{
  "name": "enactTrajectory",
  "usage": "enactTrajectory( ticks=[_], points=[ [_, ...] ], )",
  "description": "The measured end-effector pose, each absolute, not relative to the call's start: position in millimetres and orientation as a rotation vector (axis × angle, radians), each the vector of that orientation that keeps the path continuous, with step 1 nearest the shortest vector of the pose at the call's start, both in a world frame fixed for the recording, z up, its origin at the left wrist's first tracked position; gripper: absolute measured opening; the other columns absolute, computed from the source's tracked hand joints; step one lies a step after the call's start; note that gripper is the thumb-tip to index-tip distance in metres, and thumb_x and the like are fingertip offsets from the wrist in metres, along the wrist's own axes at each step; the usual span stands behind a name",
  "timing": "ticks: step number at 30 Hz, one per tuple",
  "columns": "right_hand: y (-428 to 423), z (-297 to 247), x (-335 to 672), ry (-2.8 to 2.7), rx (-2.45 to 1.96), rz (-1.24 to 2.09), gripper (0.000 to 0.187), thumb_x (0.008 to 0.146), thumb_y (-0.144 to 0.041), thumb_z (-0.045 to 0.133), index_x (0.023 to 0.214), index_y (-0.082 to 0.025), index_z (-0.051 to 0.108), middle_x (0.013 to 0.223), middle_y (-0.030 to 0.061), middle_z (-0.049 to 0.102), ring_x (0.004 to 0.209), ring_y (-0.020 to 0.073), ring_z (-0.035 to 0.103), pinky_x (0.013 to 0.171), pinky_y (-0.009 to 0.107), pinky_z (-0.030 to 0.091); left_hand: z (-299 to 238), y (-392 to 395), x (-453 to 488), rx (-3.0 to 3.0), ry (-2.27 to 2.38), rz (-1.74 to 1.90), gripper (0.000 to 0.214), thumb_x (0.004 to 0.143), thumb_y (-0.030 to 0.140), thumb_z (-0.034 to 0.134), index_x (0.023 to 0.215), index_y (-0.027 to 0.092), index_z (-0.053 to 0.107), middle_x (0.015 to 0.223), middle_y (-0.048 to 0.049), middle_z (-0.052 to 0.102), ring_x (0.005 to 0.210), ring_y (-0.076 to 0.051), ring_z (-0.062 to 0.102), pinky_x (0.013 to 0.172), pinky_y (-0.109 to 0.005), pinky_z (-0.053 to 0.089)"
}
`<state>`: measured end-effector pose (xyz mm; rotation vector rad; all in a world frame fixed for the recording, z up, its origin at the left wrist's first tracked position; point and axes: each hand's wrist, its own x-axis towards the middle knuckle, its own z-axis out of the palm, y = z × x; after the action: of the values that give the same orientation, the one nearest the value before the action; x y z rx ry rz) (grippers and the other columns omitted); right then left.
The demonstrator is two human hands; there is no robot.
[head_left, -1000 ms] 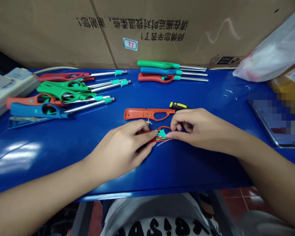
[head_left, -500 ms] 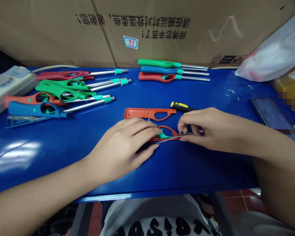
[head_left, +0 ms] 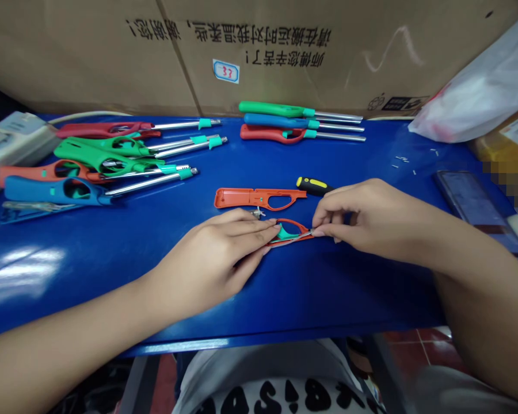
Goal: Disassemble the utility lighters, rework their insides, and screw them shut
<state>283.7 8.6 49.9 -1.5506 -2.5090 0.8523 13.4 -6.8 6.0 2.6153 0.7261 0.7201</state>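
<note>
On the blue table (head_left: 263, 313), orange half-shell (head_left: 294, 221) is clasped by half-curled left hand (head_left: 218, 253); tube (head_left: 287, 241), apparently pinched in right hand (head_left: 358, 215), is best kept unkinked

My left hand (head_left: 218, 253) lies palm-down, fingers (head_left: 259, 233) together; my right hand (head_left: 356, 210) pinches, thumb (head_left: 339, 231) nearly meeting forefinger (head_left: 336, 198), both forearms (head_left: 77, 330) angling inward.
</note>
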Motion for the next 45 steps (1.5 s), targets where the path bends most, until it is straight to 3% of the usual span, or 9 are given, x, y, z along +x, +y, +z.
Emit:
enactTrajectory(
  ticks=[8,11,16,27,36,45],
  points=[
    [10.5,49.1,281.8,-2.356,-1.665,0.996,0.005,0.081,-0.028,0.074,0.083,-0.023,0.073,0.057,-0.0053,0.062,0.047,0.0098,0.05,0.049,0.025,0.039,5.3,-5.1,13.7,2.588,0.702,0.733,0.033,0.098,0.012,0.062,0.13,0.01,0.07,0.117,-0.0069,0.079,0.103,-0.022,0.069,0.091,-0.038,0.062],
    [11.0,50.3,284.3,-2.365,-1.678,1.056,0.008,0.082,-0.031,0.073,0.084,-0.023,0.076,0.056,-0.0041,0.065,0.048,0.0113,0.054,0.048,0.025,0.04,5.5,-4.9,13.5,2.586,0.7,0.732,0.032,0.098,0.012,0.062,0.129,0.01,0.071,0.117,-0.0075,0.079,0.103,-0.022,0.068,0.092,-0.037,0.061],
    [11.3,54.3,290.9,-2.484,-1.604,1.038,0.018,0.087,-0.029,0.063,0.091,-0.024,0.08,0.07,-0.0002,0.074,0.057,0.0141,0.065,0.051,0.026,0.044,5.3,-5.4,13.8,2.578,0.716,0.734,0.034,0.098,0.012,0.062,0.131,0.01,0.07,0.118,-0.0075,0.078,0.103,-0.022,0.067,0.091,-0.036,0.061],
    [11.1,46.9,292.9,-2.676,-1.363,0.766,0.017,0.088,-0.017,0.059,0.087,-0.022,0.076,0.088,0.0012,0.076,0.073,0.0139,0.067,0.065,0.026,0.046,5.0,-5.4,12.7,2.563,0.705,0.735,0.033,0.099,0.011,0.061,0.131,0.012,0.07,0.12,-0.0065,0.078,0.104,-0.021,0.067,0.092,-0.035,0.06],
    [11.4,50.2,285.8,-2.573,-1.591,0.919,0.006,0.084,-0.026,0.071,0.084,-0.022,0.076,0.07,-0.002,0.068,0.057,0.0111,0.055,0.051,0.024,0.037,6.8,-3.7,13.8,2.541,0.699,0.744,0.031,0.098,0.011,0.062,0.128,0.012,0.072,0.117,-0.0055,0.079,0.098,-0.019,0.067,0.088,-0.033,0.061],
    [11.7,53.0,285.2,-2.532,-1.488,0.99,0.019,0.089,-0.037,0.066,0.082,-0.022,0.076,0.069,0.0002,0.067,0.057,0.0124,0.055,0.054,0.027,0.037,5.3,-4.4,12.4,2.544,0.722,0.723,0.033,0.098,0.011,0.062,0.13,0.013,0.071,0.118,-0.0064,0.078,0.101,-0.021,0.067,0.089,-0.034,0.061]
  ],
)
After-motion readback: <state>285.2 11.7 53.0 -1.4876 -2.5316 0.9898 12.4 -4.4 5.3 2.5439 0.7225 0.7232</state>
